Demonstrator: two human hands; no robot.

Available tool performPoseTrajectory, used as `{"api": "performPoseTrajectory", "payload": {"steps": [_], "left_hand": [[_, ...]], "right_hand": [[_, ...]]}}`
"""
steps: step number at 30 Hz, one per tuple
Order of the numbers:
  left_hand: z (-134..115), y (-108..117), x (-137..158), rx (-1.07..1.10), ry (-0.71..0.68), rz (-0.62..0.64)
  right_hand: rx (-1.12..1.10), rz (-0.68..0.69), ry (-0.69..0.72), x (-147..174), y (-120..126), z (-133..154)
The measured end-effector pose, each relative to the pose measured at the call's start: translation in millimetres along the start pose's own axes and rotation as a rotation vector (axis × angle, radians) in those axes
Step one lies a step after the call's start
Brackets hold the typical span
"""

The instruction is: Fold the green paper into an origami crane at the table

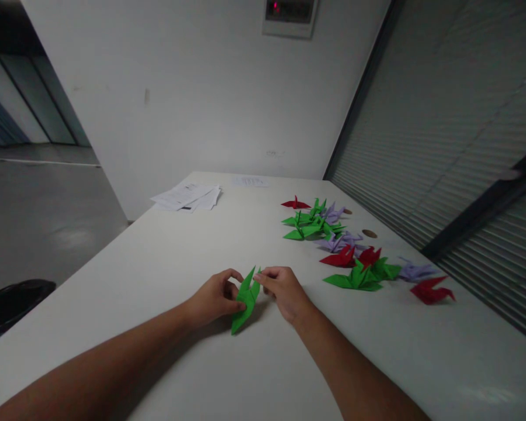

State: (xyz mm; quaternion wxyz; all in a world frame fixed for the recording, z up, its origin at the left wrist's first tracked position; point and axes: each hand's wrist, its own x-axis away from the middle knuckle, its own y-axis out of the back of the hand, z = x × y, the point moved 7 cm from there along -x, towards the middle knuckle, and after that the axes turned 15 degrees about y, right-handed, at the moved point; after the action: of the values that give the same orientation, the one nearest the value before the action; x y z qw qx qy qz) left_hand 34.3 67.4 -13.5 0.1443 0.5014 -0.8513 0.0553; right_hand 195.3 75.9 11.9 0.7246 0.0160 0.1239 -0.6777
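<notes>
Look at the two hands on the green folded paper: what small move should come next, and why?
Probably a gentle pull on the upper tips. The left hand pinches the green folded paper at its middle, the right hand holds its top points, and it looks narrower than the finished cranes lying open on the table.

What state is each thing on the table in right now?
Green paper piece: partly folded, pinched by both hands.
Left hand: closed on its lower half.
Right hand: fingertips on its upper tip.
Paper cranes: finished, set down at the right.
Printed sheets: flat, loosely stacked.
</notes>
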Motion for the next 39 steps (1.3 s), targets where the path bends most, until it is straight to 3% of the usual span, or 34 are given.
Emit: {"api": "performPoseTrajectory", "payload": {"steps": [8, 16, 20, 32, 39], "left_hand": [[-2.5, -2.0, 3.1, -0.015, 0.007, 0.011], [-2.8, -1.2, 0.4, 0.081, -0.014, 0.019], [-3.6, -2.2, 0.3, 0.076, -0.015, 0.031], [-10.5, -4.6, 4.5, 0.125, -0.021, 0.044], [-10.4, -5.7, 5.1, 0.081, -0.015, 0.046]], "right_hand": [[-0.051, -0.06, 0.043, -2.8, 6.9, 3.2], [0.006, 0.21, -0.072, 10.4, -17.9, -3.9], [0.026, 0.178, -0.114, 12.2, -17.0, -11.0], [-0.008, 0.034, -0.044, 3.5, -5.7, -5.0], [-0.056, 0.151, -0.078, 12.7, -20.2, -7.7]]}}
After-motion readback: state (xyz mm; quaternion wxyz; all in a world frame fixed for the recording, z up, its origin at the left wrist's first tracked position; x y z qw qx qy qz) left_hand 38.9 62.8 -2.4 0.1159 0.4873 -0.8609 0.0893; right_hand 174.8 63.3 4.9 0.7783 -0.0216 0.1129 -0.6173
